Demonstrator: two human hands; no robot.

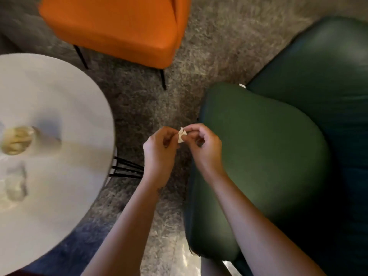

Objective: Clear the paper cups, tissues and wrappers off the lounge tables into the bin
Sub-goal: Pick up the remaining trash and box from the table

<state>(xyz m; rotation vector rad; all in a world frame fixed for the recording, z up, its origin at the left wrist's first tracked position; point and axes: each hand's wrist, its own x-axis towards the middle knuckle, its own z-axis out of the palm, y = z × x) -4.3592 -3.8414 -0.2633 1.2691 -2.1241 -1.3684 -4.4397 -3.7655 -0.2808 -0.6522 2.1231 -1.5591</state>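
Observation:
A small crumpled white scrap, a tissue or wrapper, is pinched between the fingertips of both hands above the carpet. My left hand holds its left side and my right hand its right side. On the round white table at the left lies a blurred paper cup on its side, with pale crumpled litter in front of it.
An orange chair stands at the top behind the table. A green armchair fills the right side, its arm close under my right hand. Grey carpet runs between them. No bin is in view.

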